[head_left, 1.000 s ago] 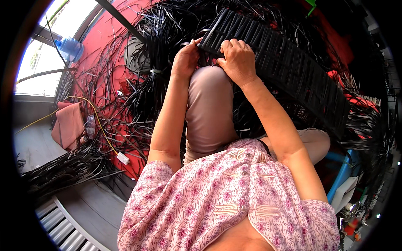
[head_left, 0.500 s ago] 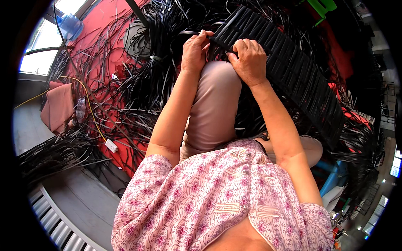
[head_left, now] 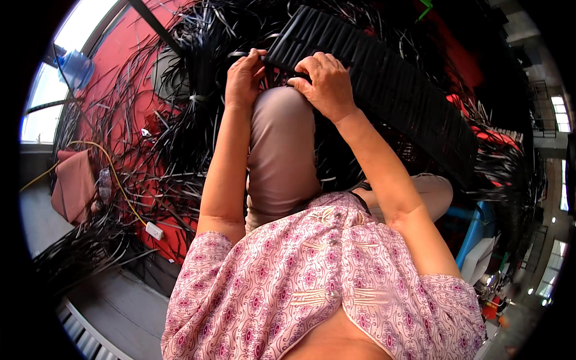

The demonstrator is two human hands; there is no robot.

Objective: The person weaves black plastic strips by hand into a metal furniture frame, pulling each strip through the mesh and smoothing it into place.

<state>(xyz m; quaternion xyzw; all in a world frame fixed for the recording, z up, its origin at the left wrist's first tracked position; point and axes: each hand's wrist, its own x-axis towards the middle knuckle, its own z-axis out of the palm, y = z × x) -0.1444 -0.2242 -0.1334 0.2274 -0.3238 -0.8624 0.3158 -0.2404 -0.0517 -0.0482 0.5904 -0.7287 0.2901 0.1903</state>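
Observation:
A long panel woven from flat black strips slants from beyond my raised knee down to the right. Just past the knee, my left hand is closed in a pinch at the panel's left corner, on what looks like a black strip end. My right hand grips the panel's near edge, fingers curled over the top and thumb below. Its fingertips are partly hidden. Loose black strips hang under the panel between my hands.
Heaps of loose black strips cover the red floor to the left. A yellow cord leads to a white power strip. Further off are a blue water bottle and a brownish-pink cloth. Something blue stands at the right.
The whole view has shifted, so my hands, knee and panel appear further left. Both hands keep about the same hold at the panel's end.

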